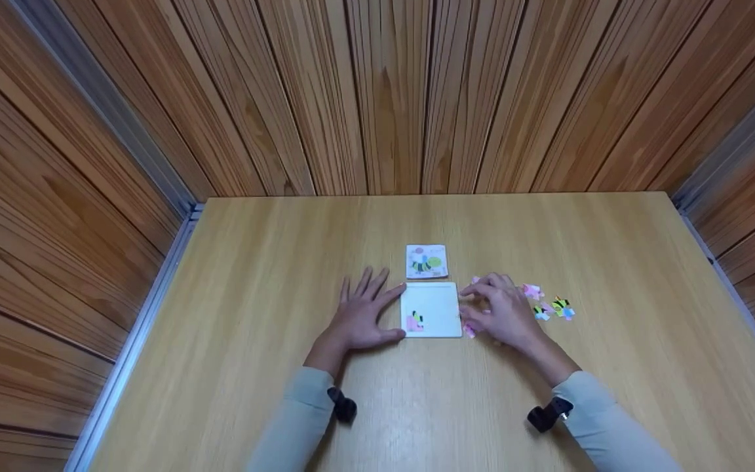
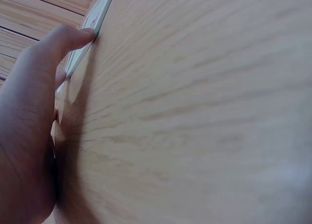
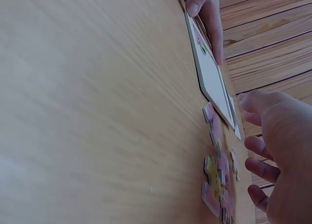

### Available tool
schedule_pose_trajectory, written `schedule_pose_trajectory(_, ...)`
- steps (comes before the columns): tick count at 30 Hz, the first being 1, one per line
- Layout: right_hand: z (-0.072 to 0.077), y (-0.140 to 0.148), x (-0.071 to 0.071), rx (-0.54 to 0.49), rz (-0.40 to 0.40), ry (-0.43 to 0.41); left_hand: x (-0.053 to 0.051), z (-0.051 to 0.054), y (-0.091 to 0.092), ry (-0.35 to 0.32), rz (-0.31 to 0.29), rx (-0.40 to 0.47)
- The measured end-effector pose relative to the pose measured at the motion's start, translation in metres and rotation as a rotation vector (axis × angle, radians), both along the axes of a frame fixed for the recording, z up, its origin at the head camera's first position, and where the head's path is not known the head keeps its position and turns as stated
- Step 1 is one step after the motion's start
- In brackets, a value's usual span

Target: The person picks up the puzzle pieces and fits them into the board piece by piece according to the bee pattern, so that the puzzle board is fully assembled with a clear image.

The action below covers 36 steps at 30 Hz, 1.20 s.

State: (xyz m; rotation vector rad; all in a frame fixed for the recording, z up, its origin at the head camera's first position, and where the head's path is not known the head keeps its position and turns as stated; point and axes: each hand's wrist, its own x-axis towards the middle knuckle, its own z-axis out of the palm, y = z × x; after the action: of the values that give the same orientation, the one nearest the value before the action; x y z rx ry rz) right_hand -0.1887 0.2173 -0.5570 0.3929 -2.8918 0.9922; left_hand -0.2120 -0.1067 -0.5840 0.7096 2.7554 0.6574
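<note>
A white puzzle tray (image 1: pixel 436 311) lies on the table with a pink, yellow and black piece (image 1: pixel 415 321) in its lower left corner. My left hand (image 1: pixel 363 318) is spread at the tray's left side, thumb and index fingertip touching its edge; the left wrist view shows the thumb on the rim. My right hand (image 1: pixel 502 311) hovers at the tray's right edge with bent, parted fingers, and nothing is seen held in it. In the right wrist view pink puzzle pieces (image 3: pixel 213 122) and a yellow and pink piece (image 3: pixel 213 185) lie below this hand.
Just behind the tray is a square picture card (image 1: pixel 426 261) showing a bee. Several loose pieces (image 1: pixel 562 308) lie right of my right hand, one of them pink (image 1: pixel 533 292). Wooden panel walls stand behind and beside the table (image 1: pixel 253 262).
</note>
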Motion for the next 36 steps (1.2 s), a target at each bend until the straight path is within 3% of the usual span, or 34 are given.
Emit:
schedule_pose_trajectory(19, 0.008, 0.046, -0.004, -0.004, -0.063, 0.045, -0.001, 0.001, 0.000, -0.022, 0.006, -0.016)
schedule_pose_trajectory(36, 0.004, 0.060, 0.012, 0.061, 0.019, 0.000, 0.001, 0.000, 0.000, -0.014, 0.005, -0.016)
